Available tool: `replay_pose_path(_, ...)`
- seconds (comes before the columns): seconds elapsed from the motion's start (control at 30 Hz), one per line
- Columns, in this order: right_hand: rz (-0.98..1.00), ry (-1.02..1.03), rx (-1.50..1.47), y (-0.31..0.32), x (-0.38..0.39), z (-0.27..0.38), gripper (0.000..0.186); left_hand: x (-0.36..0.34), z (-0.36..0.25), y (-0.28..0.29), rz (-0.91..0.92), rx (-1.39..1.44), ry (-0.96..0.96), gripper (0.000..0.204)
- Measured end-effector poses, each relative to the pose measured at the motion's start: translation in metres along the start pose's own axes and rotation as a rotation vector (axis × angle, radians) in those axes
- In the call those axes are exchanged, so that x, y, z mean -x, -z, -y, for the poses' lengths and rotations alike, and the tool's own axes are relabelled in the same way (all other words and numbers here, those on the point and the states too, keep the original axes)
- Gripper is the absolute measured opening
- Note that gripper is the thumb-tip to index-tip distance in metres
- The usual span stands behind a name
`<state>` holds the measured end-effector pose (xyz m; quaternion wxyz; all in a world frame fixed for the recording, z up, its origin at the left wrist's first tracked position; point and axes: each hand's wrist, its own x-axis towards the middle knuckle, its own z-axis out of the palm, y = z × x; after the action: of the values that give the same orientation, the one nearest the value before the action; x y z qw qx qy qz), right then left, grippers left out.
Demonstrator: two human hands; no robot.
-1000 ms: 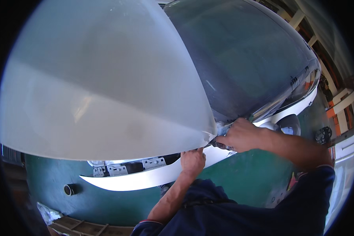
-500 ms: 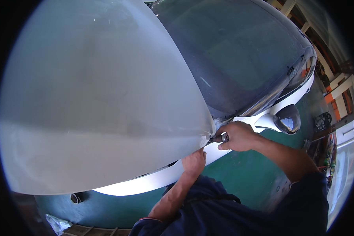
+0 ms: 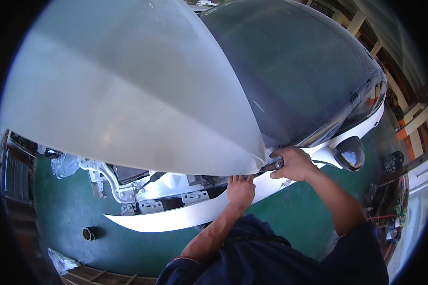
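Observation:
The large grey, dull-surfaced hood of a car stands raised, its rear corner close to both hands. My right hand is closed around a short dark cylindrical tool with a round metal end, held at that corner beside the windshield base. The tool's far end is hidden by the hood corner, and its exact kind does not show. My left hand lies at the white fender's upper edge, just below the hood's edge. Its fingers are extended side by side, tips at the gap between hood and fender.
Under the hood the bare front frame and metal brackets show. The dark windshield and side mirror are to the right. On the green floor lie a dark round can-like object and clear plastic sheeting. Shelving stands far right.
The hood's front has swung upward, uncovering the front frame and brackets. My left hand has shifted slightly up and right; my right hand stays at the corner with the tool.

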<state>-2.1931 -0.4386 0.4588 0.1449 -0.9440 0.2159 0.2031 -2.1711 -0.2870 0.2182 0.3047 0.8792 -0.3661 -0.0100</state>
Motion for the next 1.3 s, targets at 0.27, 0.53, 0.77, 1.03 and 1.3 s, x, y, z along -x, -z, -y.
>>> replay_pose_path(0.27,-0.125,0.234,0.149,-0.005,0.019,-0.016,0.043,0.036,0.019,0.028,-0.129,0.081,0.089,0.063)
replay_pose_path(0.53,-0.237,0.404,-0.169,-0.014,0.043,-0.056,0.039,0.021,0.026,0.05,0.257,0.145,0.406,0.084)
replay_pose_path(0.77,-0.233,0.456,-0.303,-0.02,0.048,-0.097,0.038,-0.014,0.036,0.056,0.31,0.412,0.247,0.072)
replay_pose_path(1.03,-0.263,0.497,-0.463,-0.034,0.03,-0.122,0.04,0.0,0.019,0.061,0.277,0.225,0.368,0.068)
replay_pose_path(1.3,-0.263,0.559,-0.437,-0.034,0.028,-0.123,0.045,0.038,0.016,0.081,0.244,0.111,0.439,0.058)
